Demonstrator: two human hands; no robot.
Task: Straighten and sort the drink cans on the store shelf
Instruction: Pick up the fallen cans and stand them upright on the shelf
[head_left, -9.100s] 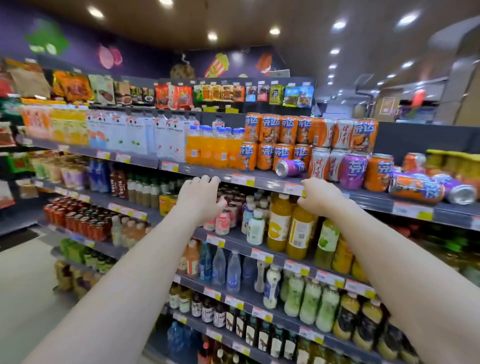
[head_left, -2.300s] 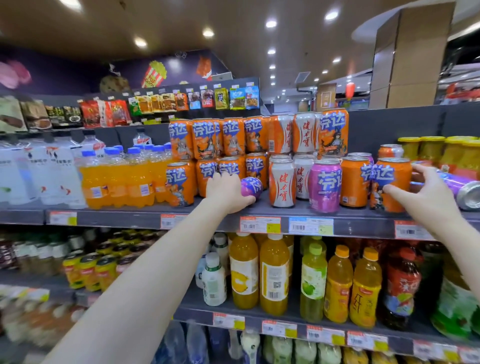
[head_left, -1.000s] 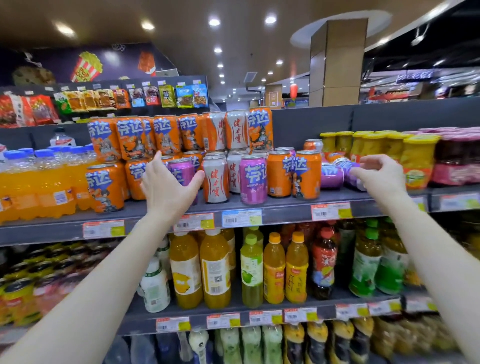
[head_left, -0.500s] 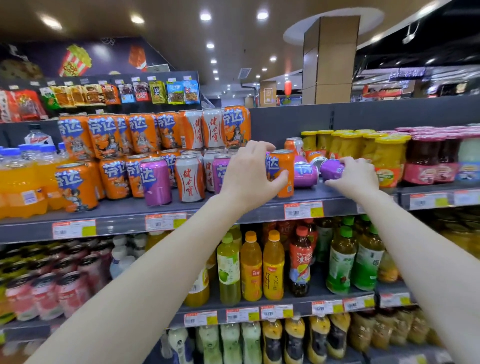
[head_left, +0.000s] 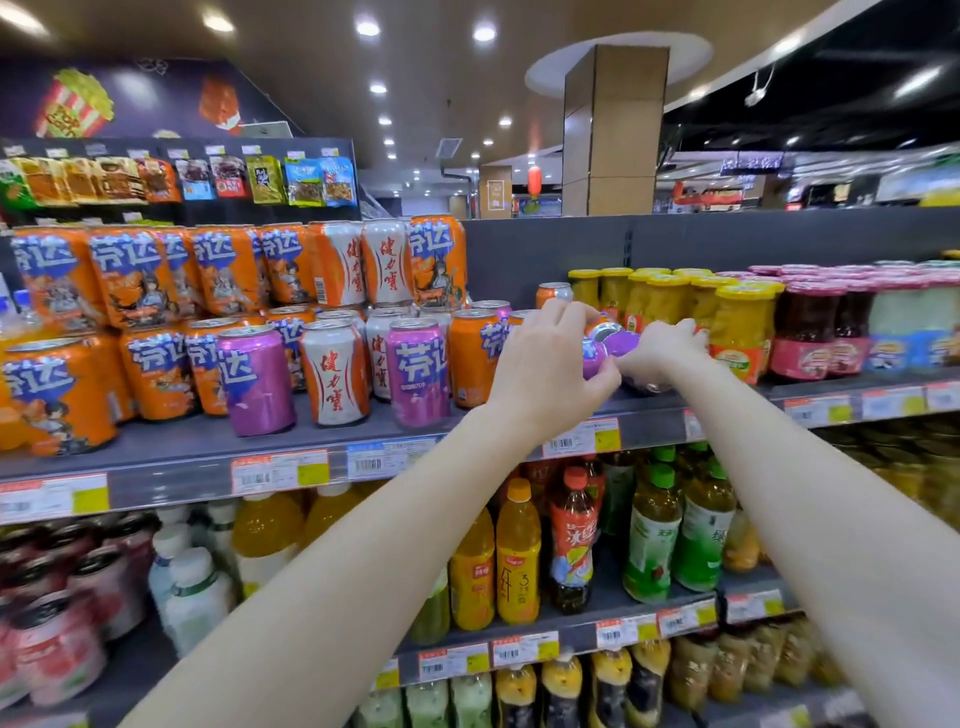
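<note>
1. The left hand (head_left: 545, 364) reaches to the top shelf (head_left: 171, 462), its fingers curled over a purple can lying on its side (head_left: 593, 357), thumb pressed beneath it near the shelf edge.
2. The right hand (head_left: 660, 353) is beside it, fingers closed around a second purple can (head_left: 623, 343), also tipped over; its silver end shows between the two hands.
3. The hands are nearly touching, thumb tips close together over the fallen cans.
4. A dark, shiny can end (head_left: 647, 385) lies on the shelf just under the right hand; whether it is a separate can I cannot tell.
5. Just left of the left hand stands an upright orange can (head_left: 470, 358), then an upright purple can (head_left: 418, 371), a white-and-orange can (head_left: 335, 371) and another purple can (head_left: 254, 379).
6. Further left and behind, orange cans (head_left: 57, 395) stand in two stacked tiers, with white-and-orange ones mixed in on the upper tier.
7. Right of the hands are jars with yellow lids (head_left: 737, 327) and jars with pink lids (head_left: 810, 332).
8. On the shelf below stand bottled teas and juices (head_left: 517, 556).
</note>
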